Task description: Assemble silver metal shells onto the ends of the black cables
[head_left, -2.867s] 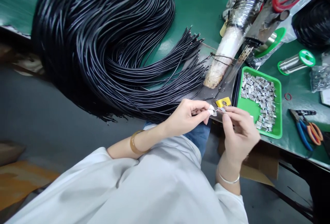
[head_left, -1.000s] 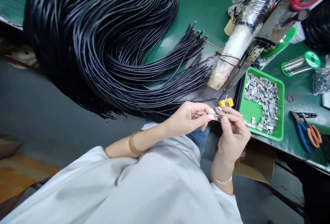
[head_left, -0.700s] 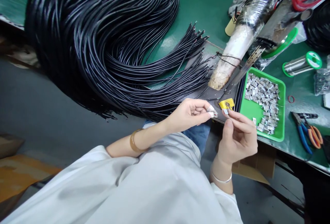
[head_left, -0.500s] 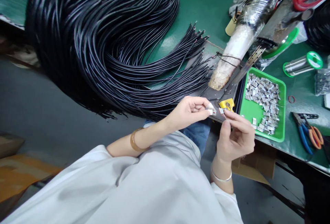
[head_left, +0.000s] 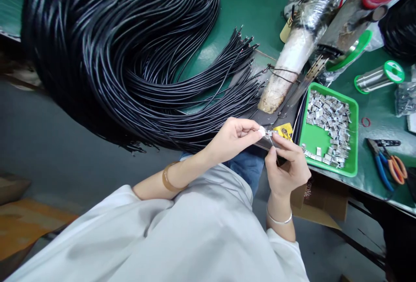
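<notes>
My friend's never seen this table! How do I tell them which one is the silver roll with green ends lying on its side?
Start at the green table and find the bright green tray. Just past its far right corner is the silver roll. It's in full view, while the other green-rimmed roll is partly hidden behind a metal pipe.

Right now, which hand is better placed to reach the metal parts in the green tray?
Probably the right: the right hand is nearer the green tray; the left hand is farther away, beside the black cables.
</notes>
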The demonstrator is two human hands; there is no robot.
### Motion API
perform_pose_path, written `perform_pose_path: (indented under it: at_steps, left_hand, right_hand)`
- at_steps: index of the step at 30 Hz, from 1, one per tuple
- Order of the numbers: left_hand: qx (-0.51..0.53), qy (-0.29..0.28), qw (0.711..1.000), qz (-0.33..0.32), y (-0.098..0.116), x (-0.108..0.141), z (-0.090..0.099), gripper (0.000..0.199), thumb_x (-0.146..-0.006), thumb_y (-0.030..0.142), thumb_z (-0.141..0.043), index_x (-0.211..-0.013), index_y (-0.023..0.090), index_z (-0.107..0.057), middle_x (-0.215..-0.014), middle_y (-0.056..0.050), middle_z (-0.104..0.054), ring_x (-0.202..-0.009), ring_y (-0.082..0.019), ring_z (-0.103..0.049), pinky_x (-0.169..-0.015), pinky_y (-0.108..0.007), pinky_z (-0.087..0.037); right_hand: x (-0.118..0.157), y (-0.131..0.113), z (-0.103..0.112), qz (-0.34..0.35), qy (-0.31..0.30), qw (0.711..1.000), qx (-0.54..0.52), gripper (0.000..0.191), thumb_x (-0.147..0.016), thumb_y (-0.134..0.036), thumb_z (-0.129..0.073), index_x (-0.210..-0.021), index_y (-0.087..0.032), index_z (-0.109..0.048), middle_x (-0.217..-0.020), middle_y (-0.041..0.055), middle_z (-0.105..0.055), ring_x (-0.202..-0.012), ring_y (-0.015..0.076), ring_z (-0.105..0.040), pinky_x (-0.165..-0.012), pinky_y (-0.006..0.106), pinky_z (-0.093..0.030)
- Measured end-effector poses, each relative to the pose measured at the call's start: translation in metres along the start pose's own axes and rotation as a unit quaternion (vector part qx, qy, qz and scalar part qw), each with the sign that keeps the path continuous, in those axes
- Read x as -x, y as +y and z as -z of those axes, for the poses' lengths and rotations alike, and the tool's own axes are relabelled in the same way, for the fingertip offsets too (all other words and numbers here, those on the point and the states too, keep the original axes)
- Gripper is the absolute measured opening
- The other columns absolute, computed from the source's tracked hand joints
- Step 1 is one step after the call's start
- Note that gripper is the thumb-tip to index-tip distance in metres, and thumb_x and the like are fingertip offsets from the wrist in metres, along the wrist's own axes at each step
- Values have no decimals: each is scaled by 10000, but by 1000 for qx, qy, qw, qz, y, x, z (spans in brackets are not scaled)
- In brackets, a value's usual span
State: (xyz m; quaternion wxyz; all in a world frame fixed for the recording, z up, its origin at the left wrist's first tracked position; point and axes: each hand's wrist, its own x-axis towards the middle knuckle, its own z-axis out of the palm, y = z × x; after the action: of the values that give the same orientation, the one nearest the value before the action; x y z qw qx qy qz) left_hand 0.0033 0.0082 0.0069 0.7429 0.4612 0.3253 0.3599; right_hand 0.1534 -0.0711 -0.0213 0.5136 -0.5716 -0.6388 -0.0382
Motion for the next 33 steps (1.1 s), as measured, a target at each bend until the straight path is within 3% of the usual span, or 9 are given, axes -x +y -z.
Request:
perform_pose_path:
  at_steps: [8,17,24,29,33]
  left_hand:
    - [-19,4,1000,-4,-4,-4,0,206,-798,297,-744,-776,96,-704,-605,34,-517,-555,-50,-412,-517,-183,-323]
    - [-2,3,1000,-20,-1,-6,-1,170,-803,271,-718,-794,101,-721,-641,14,-579,-575,-60,-477,-575,-188,-422]
    - [-41,2,999,-2,-1,-4,3,158,-811,256,-700,-789,99,-698,-586,49,-440,-531,-43,-340,-492,-180,-270]
    - [-69,-9,998,-8,-1,-2,2,192,-843,284,-671,-788,101,-686,-579,59,-390,-529,-45,-299,-483,-191,-229]
    - [-84,-1,996,-23,-2,-2,0,195,-821,292,-684,-773,102,-689,-589,44,-444,-550,-57,-354,-501,-196,-278]
  right_hand:
    - [-6,5,-3,50,15,998,18,234,-825,-74,-711,-928,-259,-611,-1002,15,-804,-890,169,-783,-802,304,-647]
    - [-16,-3,-4,70,26,996,46,214,-812,-46,-731,-888,-219,-631,-1012,34,-802,-888,161,-780,-802,280,-643]
    - [-10,0,-1,81,2,996,49,212,-807,-74,-738,-860,-224,-598,-1036,33,-802,-902,159,-782,-797,272,-653]
    - [-7,-2,-1,11,10,1000,-4,214,-814,-51,-725,-917,-211,-627,-1097,52,-794,-927,184,-789,-807,304,-666]
    - [-8,-7,-1,-56,1,998,-16,200,-824,-63,-730,-932,-210,-650,-1104,53,-795,-943,202,-790,-845,343,-664]
